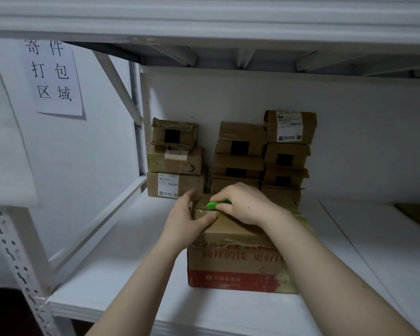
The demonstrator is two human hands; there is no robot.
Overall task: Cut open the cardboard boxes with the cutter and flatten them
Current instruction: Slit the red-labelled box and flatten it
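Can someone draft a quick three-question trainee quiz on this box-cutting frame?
1. True or false: the right hand holds the green plastic cutter.
2. What is the left hand doing? A) lifting a parcel off a stack B) pressing on the top of the big brown cardboard box with red print C) hanging free
3. Fill in: the stacks of small brown cardboard parcels stand ____ the big box, against the white wall.

Key: 1 true; 2 B; 3 behind.

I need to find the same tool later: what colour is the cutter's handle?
Bright green; the cutter shows in the right hand in the head view.
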